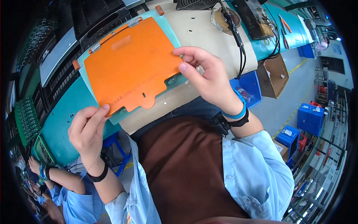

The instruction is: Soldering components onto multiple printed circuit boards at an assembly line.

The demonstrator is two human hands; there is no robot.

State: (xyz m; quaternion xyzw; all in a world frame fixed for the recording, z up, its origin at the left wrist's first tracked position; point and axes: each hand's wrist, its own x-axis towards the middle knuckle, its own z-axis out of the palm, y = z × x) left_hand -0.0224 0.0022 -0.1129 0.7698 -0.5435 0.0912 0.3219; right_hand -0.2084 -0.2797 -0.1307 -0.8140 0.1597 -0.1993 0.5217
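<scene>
An orange plate point(130, 59) lies flat over a pale green base board point(171, 33), joined to it by metal hinges point(135, 21) along the far edge. The plate's near edge is notched, with a rounded tab and a small dark slot. My left hand point(87, 128) pinches the near left corner between thumb and fingers. At the right edge, my right hand point(209, 76) grips the plate, thumb near the corner and fingertips farther up. Screws in the green board show through the notches. What lies beneath the plate is hidden.
A soldering iron point(232, 26) on its stand and a pair of orange-handled pliers point(285, 24) lie far right. Green circuit boards point(27, 119) stand at the left. A blue bin point(249, 87) and a cardboard box point(274, 76) sit beside the bench. Another person's arm point(63, 177) appears lower left.
</scene>
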